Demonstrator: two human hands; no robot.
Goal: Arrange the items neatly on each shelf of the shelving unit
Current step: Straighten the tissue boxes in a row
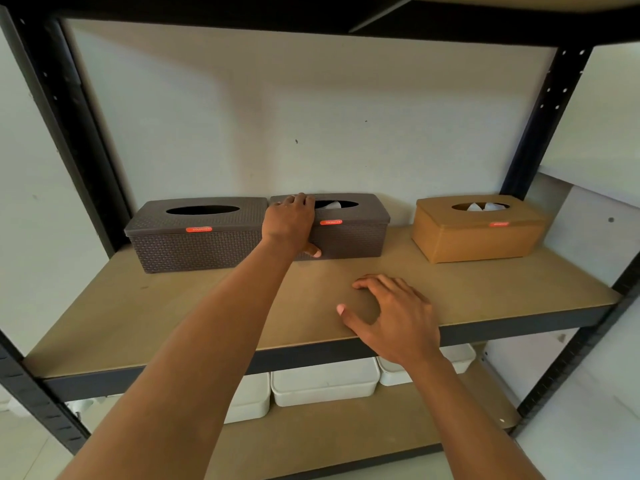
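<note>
Two dark brown woven tissue boxes stand side by side at the back of the wooden shelf. The left box shows an empty slot. My left hand grips the left end of the middle brown box, fingers over its lid and thumb on its front. A tan tissue box stands apart at the right, white tissue showing in its slot. My right hand hovers over the shelf's front edge, fingers spread, holding nothing.
Black metal uprights frame the shelving unit against a pale wall. On the lower shelf stand several white lidded containers in a row. Another shelf board runs overhead.
</note>
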